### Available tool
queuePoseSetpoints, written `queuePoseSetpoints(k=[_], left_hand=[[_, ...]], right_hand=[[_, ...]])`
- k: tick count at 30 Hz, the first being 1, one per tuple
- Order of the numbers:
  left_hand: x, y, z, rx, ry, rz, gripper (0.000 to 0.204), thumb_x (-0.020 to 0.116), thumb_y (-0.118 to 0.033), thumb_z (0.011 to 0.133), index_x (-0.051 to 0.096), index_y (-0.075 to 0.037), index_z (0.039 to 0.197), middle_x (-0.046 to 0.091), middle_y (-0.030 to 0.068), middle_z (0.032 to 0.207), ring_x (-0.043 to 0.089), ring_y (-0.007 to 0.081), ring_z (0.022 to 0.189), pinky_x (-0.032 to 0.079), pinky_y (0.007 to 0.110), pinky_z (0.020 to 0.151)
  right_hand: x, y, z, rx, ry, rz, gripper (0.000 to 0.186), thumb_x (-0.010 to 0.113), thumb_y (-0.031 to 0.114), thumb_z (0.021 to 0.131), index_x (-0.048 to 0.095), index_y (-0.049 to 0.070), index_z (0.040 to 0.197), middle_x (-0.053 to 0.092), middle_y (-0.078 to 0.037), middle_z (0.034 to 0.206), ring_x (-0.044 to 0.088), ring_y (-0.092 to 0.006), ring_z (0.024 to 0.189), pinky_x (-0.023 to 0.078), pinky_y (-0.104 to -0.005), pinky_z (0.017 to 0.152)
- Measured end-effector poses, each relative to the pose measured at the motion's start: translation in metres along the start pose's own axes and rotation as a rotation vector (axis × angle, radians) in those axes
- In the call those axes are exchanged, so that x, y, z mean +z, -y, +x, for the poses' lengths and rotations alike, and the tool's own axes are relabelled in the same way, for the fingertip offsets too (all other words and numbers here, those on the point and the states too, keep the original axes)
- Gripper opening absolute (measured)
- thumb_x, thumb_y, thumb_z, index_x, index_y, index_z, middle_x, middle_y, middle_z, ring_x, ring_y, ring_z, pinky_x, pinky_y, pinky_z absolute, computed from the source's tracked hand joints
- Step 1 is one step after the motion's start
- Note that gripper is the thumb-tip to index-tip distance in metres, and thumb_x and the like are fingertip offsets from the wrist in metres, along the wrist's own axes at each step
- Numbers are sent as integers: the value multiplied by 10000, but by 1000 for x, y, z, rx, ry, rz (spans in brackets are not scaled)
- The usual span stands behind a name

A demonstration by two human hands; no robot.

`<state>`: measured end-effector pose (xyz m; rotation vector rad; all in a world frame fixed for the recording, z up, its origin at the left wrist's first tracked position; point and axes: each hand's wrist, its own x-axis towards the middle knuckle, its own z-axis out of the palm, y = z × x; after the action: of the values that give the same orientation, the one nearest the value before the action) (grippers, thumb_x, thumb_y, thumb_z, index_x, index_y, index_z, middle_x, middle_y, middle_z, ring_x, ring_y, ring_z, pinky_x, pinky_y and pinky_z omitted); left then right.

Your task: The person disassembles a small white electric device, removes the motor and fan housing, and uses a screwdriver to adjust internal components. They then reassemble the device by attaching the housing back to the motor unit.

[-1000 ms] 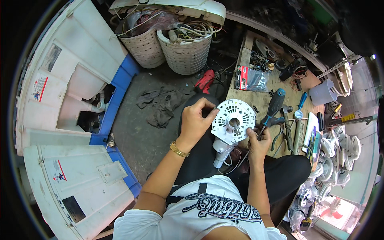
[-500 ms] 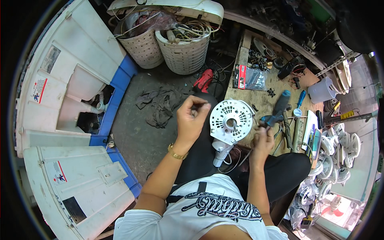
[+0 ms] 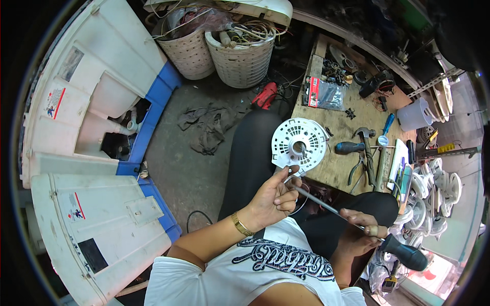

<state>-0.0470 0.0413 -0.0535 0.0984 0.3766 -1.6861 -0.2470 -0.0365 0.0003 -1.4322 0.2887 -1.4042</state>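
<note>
My right hand (image 3: 363, 227) grips a long screwdriver (image 3: 326, 206) with a dark blue and black handle, held slanting with its tip toward the upper left. At that tip my left hand (image 3: 275, 199) is pinched on something small that I cannot make out, just below the white round motor housing (image 3: 306, 130). This housing has slots and a centre hole with a shaft in it; it rests by my thigh at the bench's left edge, with a cable below. A second screwdriver (image 3: 347, 147) lies on the wooden bench (image 3: 332, 125) beside a hammer (image 3: 365, 133) and pliers (image 3: 357, 171).
White-and-blue plastic panels (image 3: 92, 214) stand at my left. Ahead are baskets (image 3: 240, 66) of wires, a red power tool (image 3: 265, 96) and a dark cloth (image 3: 204, 127) on the floor. At right are a plastic pitcher (image 3: 411, 116) and stacked white fan parts (image 3: 434, 194).
My hands have left the housing. My right hand took up a screwdriver and swung it down to the right; my left hand moved down and right to its tip.
</note>
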Motion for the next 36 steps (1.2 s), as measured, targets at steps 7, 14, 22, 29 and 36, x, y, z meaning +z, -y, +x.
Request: queuePoseSetpoints(k=[7, 14, 22, 29, 36], left_hand=[[4, 8, 2, 32, -88, 182, 295, 452, -329, 1063, 566, -164, 1280, 669, 20, 1039, 310, 31, 467, 232, 178, 429], [3, 9, 5, 101, -17, 354, 299, 464, -307, 1061, 588, -128, 1265, 657, 41, 966, 297, 20, 479, 231, 174, 437], [2, 11, 11, 163, -17, 374, 269, 496, -281, 1047, 622, -119, 1221, 658, 61, 902, 295, 25, 484, 238, 179, 443], [-17, 19, 15, 206, 79, 315, 249, 511, -268, 1044, 636, -126, 1206, 696, 67, 900, 286, 20, 466, 241, 180, 435], [-17, 11, 15, 136, 116, 329, 242, 486, -314, 1050, 616, -167, 1192, 688, 50, 897, 277, 34, 448, 248, 185, 440]], right_hand=[[6, -4, -5, -79, -92, -90, 363, 469, 421, 1018, 412, 70, 947, 674, -254, 843, 709, -441, 819, 621, -524, 706], [6, -2, -1, -45, -86, -139, 363, 466, 423, 1014, 420, 66, 962, 667, -235, 861, 710, -426, 837, 623, -530, 719], [10, 0, -3, -26, -91, -176, 384, 463, 459, 1006, 420, 78, 986, 666, -221, 872, 707, -412, 860, 617, -541, 742], [17, 2, 2, 278, -350, -119, 388, 544, 475, 972, 439, 106, 1025, 647, -133, 890, 687, -283, 870, 627, -458, 766], [10, -16, -18, 70, -77, -199, 365, 531, 419, 991, 367, 95, 1021, 667, -271, 951, 696, -411, 935, 627, -488, 760]])
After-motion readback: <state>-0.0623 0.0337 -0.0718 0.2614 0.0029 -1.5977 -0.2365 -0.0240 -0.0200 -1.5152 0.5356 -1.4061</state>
